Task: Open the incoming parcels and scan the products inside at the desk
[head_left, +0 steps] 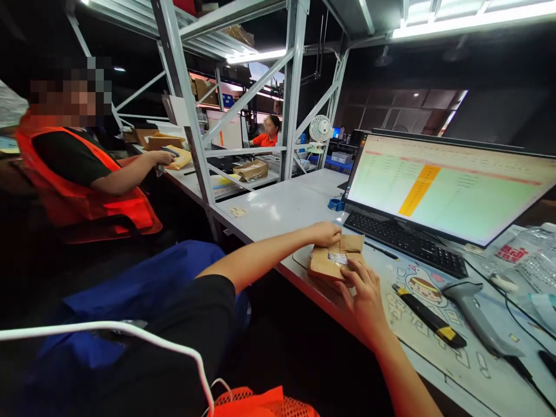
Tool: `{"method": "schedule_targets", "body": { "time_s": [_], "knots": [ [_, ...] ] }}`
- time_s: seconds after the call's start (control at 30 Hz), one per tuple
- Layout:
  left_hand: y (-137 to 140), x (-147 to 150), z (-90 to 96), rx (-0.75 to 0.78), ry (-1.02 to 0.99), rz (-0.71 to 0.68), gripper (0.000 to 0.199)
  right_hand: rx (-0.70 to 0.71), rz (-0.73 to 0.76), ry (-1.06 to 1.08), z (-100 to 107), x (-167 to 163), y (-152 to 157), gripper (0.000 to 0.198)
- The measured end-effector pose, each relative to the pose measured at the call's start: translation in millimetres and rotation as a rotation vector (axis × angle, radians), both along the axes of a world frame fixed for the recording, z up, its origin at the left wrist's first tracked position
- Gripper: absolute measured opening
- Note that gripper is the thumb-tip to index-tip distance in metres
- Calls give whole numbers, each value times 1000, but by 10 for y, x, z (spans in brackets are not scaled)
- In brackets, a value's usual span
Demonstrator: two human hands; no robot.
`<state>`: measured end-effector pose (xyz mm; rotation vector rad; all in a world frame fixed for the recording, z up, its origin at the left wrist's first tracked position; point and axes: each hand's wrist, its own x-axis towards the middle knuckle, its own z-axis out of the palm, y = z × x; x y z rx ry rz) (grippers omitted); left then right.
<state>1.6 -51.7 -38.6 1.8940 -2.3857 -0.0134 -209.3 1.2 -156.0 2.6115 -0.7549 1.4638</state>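
Observation:
A small brown cardboard parcel [325, 262] with a whitish label on top lies near the desk's front edge. At its far left side is my left hand [325, 233], the fingers curled in and pressed together on the parcel's far edge. My right hand [364, 285] holds the near right corner, its fingers on top and the thumb at the near side. Part of the parcel is hidden behind my fingers. To the right of my right hand, a black-and-yellow utility knife [428, 315] rests on the printed desk mat [402, 333].
A grey barcode scanner [480, 315], a pen [382, 250], a keyboard [403, 240], a monitor [447, 188] and a clear plastic bottle [527, 255] stand right. A metal shelf post [185, 104] rises left. A co-worker in an orange vest [117, 191] handles a yellow packet [179, 157].

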Motion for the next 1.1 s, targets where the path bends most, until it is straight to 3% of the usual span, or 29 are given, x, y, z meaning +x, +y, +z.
{"method": "schedule_targets", "body": {
  "time_s": [0.07, 0.2, 0.3, 0.37, 0.43, 0.57, 0.63, 0.8, 0.97, 1.1],
  "knots": [
    [-110, 71, -116, 10, 27, 39, 42, 70, 30, 104, 135, -6, -81, 21],
    [-264, 180, -312, 41, 73, 49, 41, 226, -21, 375, 607, 102, -245, 20],
    [-323, 243, -334, 33, 92, 39, 37, 152, -174, 423, 811, 244, -205, 28],
    [-303, 258, -284, -18, 104, 21, 35, 43, -250, 335, 753, 306, -102, 15],
    [-213, 231, -195, -111, 120, -18, 37, -50, -260, 183, 569, 309, 13, 14],
    [166, 38, 15, -292, -27, -371, 27, -93, -177, -67, 186, 192, 181, 24],
    [373, -98, 103, -287, -175, -446, 24, -46, -150, -110, 105, 150, 237, 23],
    [572, -354, 234, 9, -345, -152, 42, 65, -163, -190, 92, 189, 336, 20],
    [400, -356, 256, 128, -316, -118, 67, 61, -162, -209, 80, 164, 380, 20],
    [263, -245, 238, 176, -306, -116, 60, 39, -187, -212, 83, 156, 359, 23]
  ]
}}
